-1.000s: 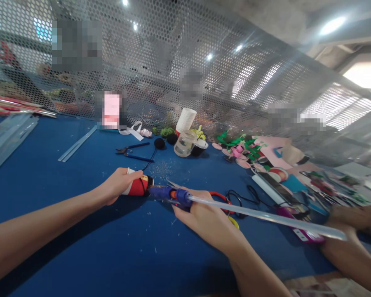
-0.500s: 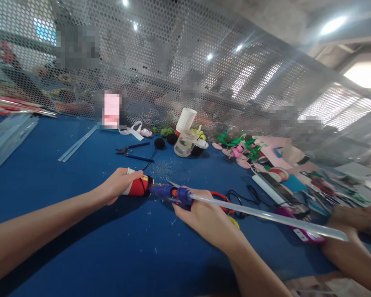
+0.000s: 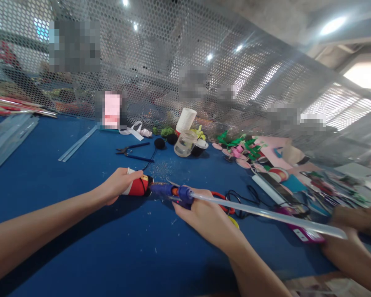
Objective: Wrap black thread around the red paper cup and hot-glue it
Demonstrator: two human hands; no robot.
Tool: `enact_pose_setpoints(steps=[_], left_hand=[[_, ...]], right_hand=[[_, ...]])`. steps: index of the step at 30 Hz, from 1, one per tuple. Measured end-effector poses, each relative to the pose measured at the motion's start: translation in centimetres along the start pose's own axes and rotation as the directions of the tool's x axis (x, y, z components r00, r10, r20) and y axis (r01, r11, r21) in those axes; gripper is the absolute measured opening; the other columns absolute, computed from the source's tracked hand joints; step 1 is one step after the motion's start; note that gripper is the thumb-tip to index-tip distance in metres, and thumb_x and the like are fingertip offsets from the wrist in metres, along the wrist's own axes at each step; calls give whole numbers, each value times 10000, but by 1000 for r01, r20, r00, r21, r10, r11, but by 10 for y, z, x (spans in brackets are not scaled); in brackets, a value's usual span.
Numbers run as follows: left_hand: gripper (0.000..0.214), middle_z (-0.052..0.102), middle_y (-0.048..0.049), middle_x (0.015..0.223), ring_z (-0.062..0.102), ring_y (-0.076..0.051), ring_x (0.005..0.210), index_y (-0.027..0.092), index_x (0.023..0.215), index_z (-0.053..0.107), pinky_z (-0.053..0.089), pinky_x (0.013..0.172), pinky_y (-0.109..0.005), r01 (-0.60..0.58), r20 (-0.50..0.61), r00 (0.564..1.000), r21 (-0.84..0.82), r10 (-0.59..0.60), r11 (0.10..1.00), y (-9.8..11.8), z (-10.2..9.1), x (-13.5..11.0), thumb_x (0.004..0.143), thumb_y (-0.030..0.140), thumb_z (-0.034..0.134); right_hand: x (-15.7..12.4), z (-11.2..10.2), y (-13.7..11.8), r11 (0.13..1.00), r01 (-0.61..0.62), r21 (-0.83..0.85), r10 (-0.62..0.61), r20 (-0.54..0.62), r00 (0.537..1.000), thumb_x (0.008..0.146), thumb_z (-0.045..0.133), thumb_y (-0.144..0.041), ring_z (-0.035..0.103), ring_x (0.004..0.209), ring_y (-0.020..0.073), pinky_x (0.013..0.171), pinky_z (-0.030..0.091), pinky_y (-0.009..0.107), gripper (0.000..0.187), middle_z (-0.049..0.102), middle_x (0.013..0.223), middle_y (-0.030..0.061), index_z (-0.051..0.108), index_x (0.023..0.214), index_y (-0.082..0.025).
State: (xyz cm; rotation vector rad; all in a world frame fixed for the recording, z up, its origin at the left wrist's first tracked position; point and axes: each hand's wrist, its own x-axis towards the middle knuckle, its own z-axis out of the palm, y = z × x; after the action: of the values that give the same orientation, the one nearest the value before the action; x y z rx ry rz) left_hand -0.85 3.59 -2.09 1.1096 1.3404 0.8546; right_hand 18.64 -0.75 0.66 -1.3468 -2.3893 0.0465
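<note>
My left hand (image 3: 119, 185) is closed around a red and white paper cup (image 3: 136, 185), which lies on its side with its dark end turned to the right. In my right hand (image 3: 205, 212) is a blue hot glue gun (image 3: 163, 189), its nozzle pointing left at the cup's dark end. Whether the nozzle touches the cup, I cannot tell. A long translucent glue stick (image 3: 266, 212) sticks out of the gun's back toward the right. The gun's trigger is hidden by my fingers.
Pliers (image 3: 136, 152), black balls (image 3: 160, 143), a clear plastic cup (image 3: 185, 143) and stacked paper cups (image 3: 186, 119) stand beyond my hands. Pink and green craft pieces (image 3: 239, 148) and a purple power strip (image 3: 303, 231) are right. Another person's hand (image 3: 343, 227) rests there. Clear glue sticks (image 3: 12, 136) lie left.
</note>
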Motion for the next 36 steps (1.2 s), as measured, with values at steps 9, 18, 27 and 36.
enact_pose_setpoints(steps=[9,18,27,36], left_hand=[[322,498,18,456,423,-95,427,128,527,503,280,459,-216,6,3,1000,-35,-6,999,1,1,-2,586,441,550],[310,505,17,466,437,-95,437,125,544,508,286,462,-213,16,-2,1000,-24,-16,1000,2,1,-1,610,427,542],[298,550,2,483,474,-103,445,119,561,543,317,476,-217,11,37,999,-75,-8,997,1,-1,-2,611,413,557],[289,515,25,487,432,-75,437,131,580,544,299,466,-199,-89,49,994,-85,93,992,-1,0,-3,635,415,543]], right_hand=[[0,0,1,999,-11,32,11,8,1000,688,442,-153,456,496,112,478,293,216,80,527,556,-8,498,636,-175],[-1,2,2,1000,7,-25,-7,16,1000,695,442,-161,453,499,109,500,305,217,85,501,539,-17,489,625,-176],[3,-3,5,886,-329,326,283,182,942,694,464,-267,418,351,85,374,331,197,172,470,406,-33,484,552,-172],[24,3,53,544,-344,765,481,51,875,612,586,-361,472,451,85,437,386,207,243,530,539,-7,517,667,-134]])
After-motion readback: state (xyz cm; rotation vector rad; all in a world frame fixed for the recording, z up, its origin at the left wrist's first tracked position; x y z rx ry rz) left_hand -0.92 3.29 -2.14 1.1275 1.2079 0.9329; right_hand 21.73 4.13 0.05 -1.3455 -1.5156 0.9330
